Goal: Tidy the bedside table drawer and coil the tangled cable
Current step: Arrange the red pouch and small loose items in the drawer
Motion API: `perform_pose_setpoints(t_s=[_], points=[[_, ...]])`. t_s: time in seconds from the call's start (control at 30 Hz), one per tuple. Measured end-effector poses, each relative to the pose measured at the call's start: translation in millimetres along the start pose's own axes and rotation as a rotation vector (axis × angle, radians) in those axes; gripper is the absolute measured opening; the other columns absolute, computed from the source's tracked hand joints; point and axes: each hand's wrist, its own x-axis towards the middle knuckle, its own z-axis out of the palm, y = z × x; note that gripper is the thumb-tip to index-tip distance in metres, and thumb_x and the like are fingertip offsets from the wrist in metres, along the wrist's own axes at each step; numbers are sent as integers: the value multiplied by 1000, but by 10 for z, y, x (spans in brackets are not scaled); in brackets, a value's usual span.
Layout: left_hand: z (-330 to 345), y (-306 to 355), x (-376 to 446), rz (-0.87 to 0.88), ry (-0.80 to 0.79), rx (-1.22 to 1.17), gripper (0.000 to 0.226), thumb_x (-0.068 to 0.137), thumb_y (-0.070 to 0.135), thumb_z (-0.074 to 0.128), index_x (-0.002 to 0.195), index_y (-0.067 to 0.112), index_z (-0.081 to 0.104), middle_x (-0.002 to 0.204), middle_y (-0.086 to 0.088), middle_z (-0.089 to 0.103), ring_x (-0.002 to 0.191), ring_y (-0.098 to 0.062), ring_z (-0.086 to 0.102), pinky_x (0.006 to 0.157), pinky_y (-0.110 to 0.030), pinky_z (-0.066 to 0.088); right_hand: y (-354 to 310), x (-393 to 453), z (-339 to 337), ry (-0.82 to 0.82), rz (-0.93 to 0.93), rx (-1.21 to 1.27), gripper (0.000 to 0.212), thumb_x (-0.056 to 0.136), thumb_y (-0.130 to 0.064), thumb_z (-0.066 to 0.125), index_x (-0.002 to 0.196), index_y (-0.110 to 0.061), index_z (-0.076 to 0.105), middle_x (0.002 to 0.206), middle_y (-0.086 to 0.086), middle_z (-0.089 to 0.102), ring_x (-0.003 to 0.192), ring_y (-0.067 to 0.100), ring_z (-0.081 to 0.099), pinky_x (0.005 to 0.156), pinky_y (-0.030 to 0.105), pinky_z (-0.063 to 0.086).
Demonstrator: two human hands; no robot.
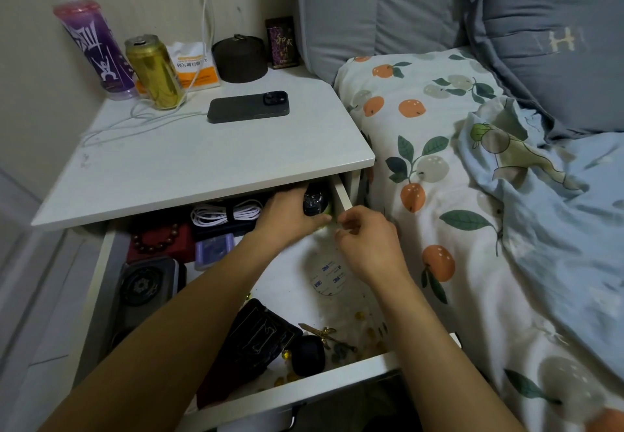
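Note:
The white bedside table's drawer (337,376) stands pulled out below the tabletop (202,154). At its back right corner my left hand (287,217) grips a small black object (313,200). Just right of it, my right hand (366,242) has its fingers curled and pinches something small and pale at the drawer's right wall; I cannot make out what. A coiled white cable (225,212), bound in the middle, lies at the back of the drawer. Another loose white cable (135,121) trails across the tabletop to a black phone (248,106).
The drawer holds a red box with a bead bracelet (158,240), a purple card box (214,250), a dark tin (145,286), a black case (260,333), a round 3M pad (327,274) and small loose bits. A can (155,72), bottle (94,46) and dark jar (239,58) stand on top. The bed lies right.

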Motion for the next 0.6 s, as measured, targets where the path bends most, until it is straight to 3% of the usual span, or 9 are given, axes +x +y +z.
perform_pose_setpoints(t_s=[0.1,0.17,0.27,0.37,0.5,0.6], points=[[-22,-11,-31,-61,46,-198,43,77,25,74,117,18,63,94,0,66,95,-22,64,71,-20,39,-4,7,14,5,2,-12,31,90,-8,55,119,-12,64,115,3,66,97,15,61,75,18,41],[-22,-2,-55,-84,72,-247,45,79,20,76,122,15,64,95,-4,68,92,-22,65,73,-20,41,-2,9,25,7,-2,-26,30,89,-9,55,117,-13,65,113,4,67,97,17,62,75,21,43],[23,25,-75,-111,104,-262,45,79,24,77,121,14,65,96,-6,69,90,-23,64,77,-22,44,14,7,31,4,-2,-29,29,89,-9,56,117,-13,65,113,2,67,98,17,62,76,21,43],[87,1,-53,-128,135,-177,41,81,36,71,117,18,66,108,-9,71,105,-32,63,88,-33,51,1,-9,25,0,-7,-25,28,90,-10,56,116,-13,65,112,2,67,100,16,62,79,22,45],[100,-13,-21,-160,22,67,47,89,47,57,127,19,54,124,-16,61,120,-40,49,101,-44,40,-2,-18,25,-6,-12,-39,29,89,-10,57,116,-14,65,112,2,67,99,18,62,80,24,46],[106,-16,-32,-160,-30,91,58,91,49,54,139,17,43,133,-19,53,129,-40,39,107,-46,31,4,-13,34,-9,-9,-45,29,88,-10,56,114,-14,66,111,2,67,99,17,62,77,24,46]])
